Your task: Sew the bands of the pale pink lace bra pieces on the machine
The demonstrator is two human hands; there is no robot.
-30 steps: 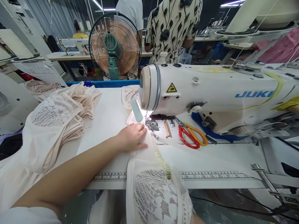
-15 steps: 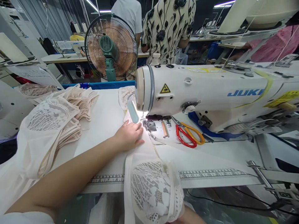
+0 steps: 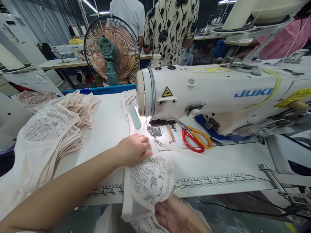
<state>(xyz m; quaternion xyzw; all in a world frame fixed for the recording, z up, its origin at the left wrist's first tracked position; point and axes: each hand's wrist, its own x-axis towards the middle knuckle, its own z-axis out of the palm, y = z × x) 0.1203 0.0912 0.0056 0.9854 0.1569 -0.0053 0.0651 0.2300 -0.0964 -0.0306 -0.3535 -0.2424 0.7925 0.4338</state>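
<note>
A cream lace garment [image 3: 150, 181] runs from under the head of a white sewing machine [image 3: 184, 94] down over the table's front edge. On its strip just in front of the needle area, my left hand [image 3: 134, 149] lies flat with its fingers a little apart, pressing the fabric. My right hand [image 3: 175, 212] is below the table edge, against the underside of the lace cup, its fingers partly covered by the garment and bent around its edge. A pale green guard [image 3: 135, 117] stands beside the lit needle area.
Stacked lace pieces [image 3: 51, 126] lie at the left. Red and orange scissors [image 3: 194, 137] and a small wooden-handled tool [image 3: 170, 134] are right of the needle. A fan [image 3: 111, 51] and people's backs are behind the table [image 3: 102, 168].
The garment has moved up and farther onto the table, toward the machine. My right hand has risen with it and shows more. My left hand sits slightly lower relative to the needle.
</note>
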